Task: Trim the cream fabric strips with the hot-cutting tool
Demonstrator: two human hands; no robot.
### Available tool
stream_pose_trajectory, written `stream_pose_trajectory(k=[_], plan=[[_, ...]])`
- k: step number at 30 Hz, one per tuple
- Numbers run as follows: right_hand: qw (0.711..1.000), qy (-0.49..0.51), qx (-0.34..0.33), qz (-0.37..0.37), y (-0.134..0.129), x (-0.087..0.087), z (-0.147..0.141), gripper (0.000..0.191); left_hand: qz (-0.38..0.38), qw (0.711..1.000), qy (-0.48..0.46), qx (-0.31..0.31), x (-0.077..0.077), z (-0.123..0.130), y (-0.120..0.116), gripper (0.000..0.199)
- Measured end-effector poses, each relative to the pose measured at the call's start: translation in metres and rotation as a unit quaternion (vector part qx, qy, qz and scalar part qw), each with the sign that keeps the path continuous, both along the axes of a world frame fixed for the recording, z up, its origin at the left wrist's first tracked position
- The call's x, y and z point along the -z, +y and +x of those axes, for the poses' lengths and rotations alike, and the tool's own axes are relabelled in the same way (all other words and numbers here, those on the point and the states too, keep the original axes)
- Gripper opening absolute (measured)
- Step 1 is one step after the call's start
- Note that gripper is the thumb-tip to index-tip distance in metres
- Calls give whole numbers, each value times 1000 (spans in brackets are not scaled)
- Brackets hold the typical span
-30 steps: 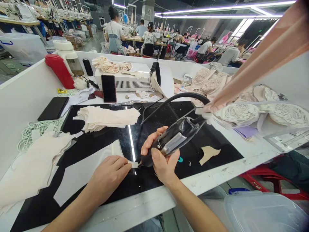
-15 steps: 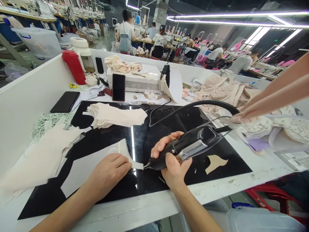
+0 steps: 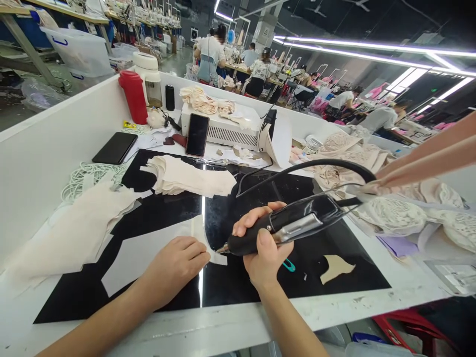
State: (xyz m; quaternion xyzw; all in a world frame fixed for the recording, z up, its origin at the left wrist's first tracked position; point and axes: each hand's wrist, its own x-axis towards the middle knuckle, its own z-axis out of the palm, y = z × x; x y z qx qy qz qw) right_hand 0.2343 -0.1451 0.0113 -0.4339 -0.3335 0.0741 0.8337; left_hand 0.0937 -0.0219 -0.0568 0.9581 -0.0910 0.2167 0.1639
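My right hand (image 3: 266, 253) is wrapped round a black handheld power tool (image 3: 293, 220) with a silver lever and a thin metal tip. That tip meets the curved edge of a white fabric piece (image 3: 204, 238) lying flat on the black board. My left hand (image 3: 180, 263), fingers together and bent, grips and presses the narrow end of this piece just left of the tip; its thumb is mostly hidden. Under the left hand and the piece extends a larger white sheet (image 3: 139, 253). A teal clip-like thing (image 3: 289, 265) shows partly beside my right wrist.
Cream fabric stacks (image 3: 193, 176) (image 3: 78, 228) lie behind and to the left. A beige scrap (image 3: 336, 268) rests on the black board (image 3: 238, 287). The tool's thick cable (image 3: 323, 162) arches to a hanging fabric strap (image 3: 427, 153). A phone (image 3: 197, 135) and red cup (image 3: 133, 96) stand behind.
The view has shifted, so the table's things sit further right. The tool tip has moved up along the piece's curved edge, away from its narrow end. The teal thing has come into view.
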Motion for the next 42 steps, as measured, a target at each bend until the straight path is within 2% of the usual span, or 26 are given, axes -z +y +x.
stream_pose_trajectory(k=[8, 13, 18, 25, 33, 38, 42], plan=[[999, -17, 26, -36, 2, 1, -4, 33, 3, 1000, 14, 1, 0, 1, 0, 18], [999, -9, 28, -38, 1, -6, -2, 31, 7, 1000, 22, -1, 1, 0, -1, 19], [997, -6, 64, -38, -7, -10, 2, 32, 4, 1000, 19, -3, 0, 0, -1, 18], [998, -14, 45, -40, -10, -4, 1, 31, 0, 1000, 20, 1, 1, -1, -1, 22], [998, -5, 44, -34, -11, -9, -4, 31, -2, 1000, 13, -3, 0, 0, 0, 22], [999, -20, 3, -25, -10, -3, -11, 31, -3, 1000, 12, -2, 1, 0, 1, 17], [999, -22, 12, -35, -7, 1, -11, 33, 0, 1000, 15, 1, 3, 0, 1, 14]])
